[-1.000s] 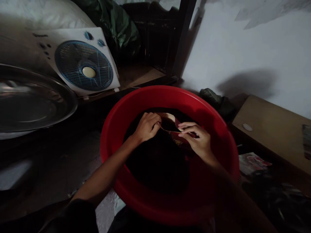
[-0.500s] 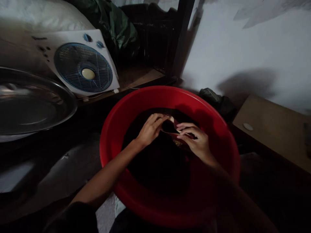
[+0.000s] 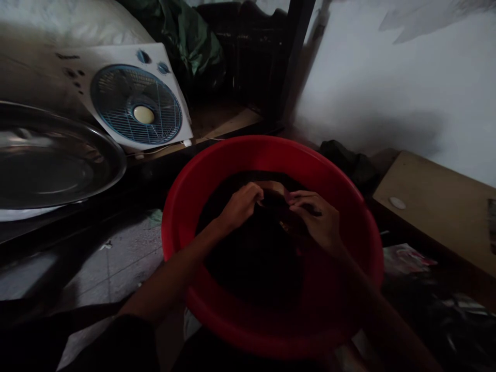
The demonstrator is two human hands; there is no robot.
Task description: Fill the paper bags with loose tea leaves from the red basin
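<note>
Over a large red plastic tub (image 3: 253,155), both hands hold a dark red packet (image 3: 274,186) with a pale inside and a small gold print on its front. It looks like paper, and its mouth gapes between my hands. My left hand (image 3: 241,207) is closed on the left edge of the mouth, fingers curled. At the opposite edge, my right hand (image 3: 321,218) pinches the rim between thumb and fingers. Dark material (image 3: 251,263) covers much of the tub's bottom; its kind is too dark to make out. The packet's lower part is lost in shadow.
A white box fan (image 3: 174,103) stands on a ledge at the left, behind a wide metal basin (image 3: 112,173). At the right is a tan board (image 3: 437,206) with a small white disc (image 3: 397,202) on it. A pale wall (image 3: 406,67) rises behind.
The packet's mouth has tilted, so more of its pale far inner side shows. My left fingers have curled in more. My right hand has moved slightly right. The light is dimmer.
</note>
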